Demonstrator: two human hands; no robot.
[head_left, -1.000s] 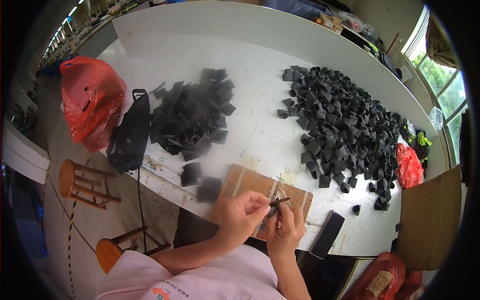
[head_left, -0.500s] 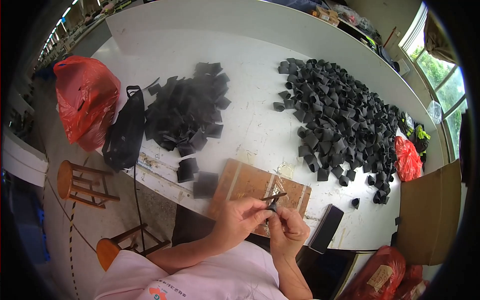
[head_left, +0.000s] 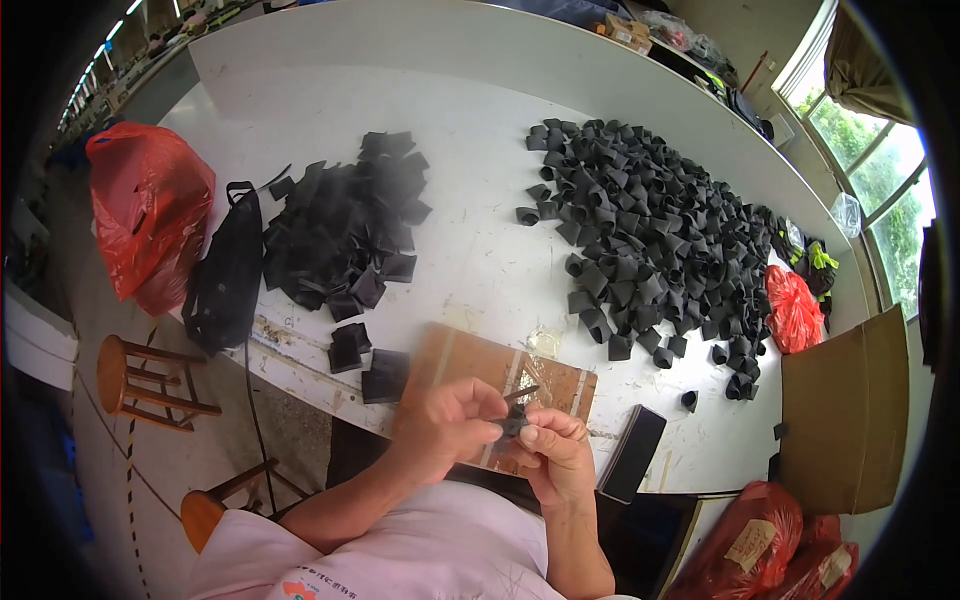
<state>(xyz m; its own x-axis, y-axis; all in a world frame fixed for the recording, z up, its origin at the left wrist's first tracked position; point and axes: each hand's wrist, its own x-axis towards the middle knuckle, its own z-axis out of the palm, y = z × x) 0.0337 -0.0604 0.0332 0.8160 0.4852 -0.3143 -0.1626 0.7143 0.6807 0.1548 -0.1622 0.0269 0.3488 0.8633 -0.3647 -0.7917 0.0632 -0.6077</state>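
A small black fabric-like piece (head_left: 513, 424) is pinched between my two hands, over the near edge of a brown board (head_left: 455, 357). My left hand (head_left: 446, 422) grips its left side with thumb and fingertips, and my right hand (head_left: 556, 446) grips its right side. Just beyond the piece a thin dark stick-like tool (head_left: 524, 392) juts out; which hand holds it, if either, I cannot tell. Flat black pieces (head_left: 345, 225) lie heaped to the left, with a single black square (head_left: 386, 376) beside the board. Curled black pieces (head_left: 650, 230) form a large pile at the right.
A black phone-like slab (head_left: 633, 453) lies right of the board. A red plastic bag (head_left: 150, 215) and a black bag (head_left: 225, 270) sit at the table's left edge. At right stand a smaller red bag (head_left: 795, 310) and a cardboard sheet (head_left: 845, 410). Wooden stools (head_left: 150, 380) are at lower left.
The whole view has shifted a little, so the table's contents appear farther left. The black piece shows wider between my fingers, and both hands still hold it.
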